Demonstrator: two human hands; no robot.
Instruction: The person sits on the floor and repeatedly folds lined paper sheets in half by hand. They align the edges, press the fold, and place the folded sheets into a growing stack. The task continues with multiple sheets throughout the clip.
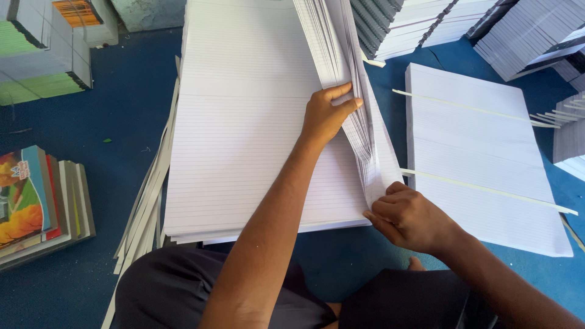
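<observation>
A big stack of white ruled sheets (244,122) lies on the blue floor in front of my knees. Along its right side a thick bunch of sheets (344,73) is lifted and fanned on edge. My left hand (327,114) rests on the flat stack with fingers and thumb pinching the fanned bunch midway. My right hand (407,216) grips the near corner of that same bunch, fingers curled around the edges.
A second stack of ruled sheets (481,164) with two thin paper strips across it lies to the right. Piles of bound grey books (530,33) stand at the back right. Colourful covers (36,201) lie at the left, loose paper strips (146,201) beside the main stack.
</observation>
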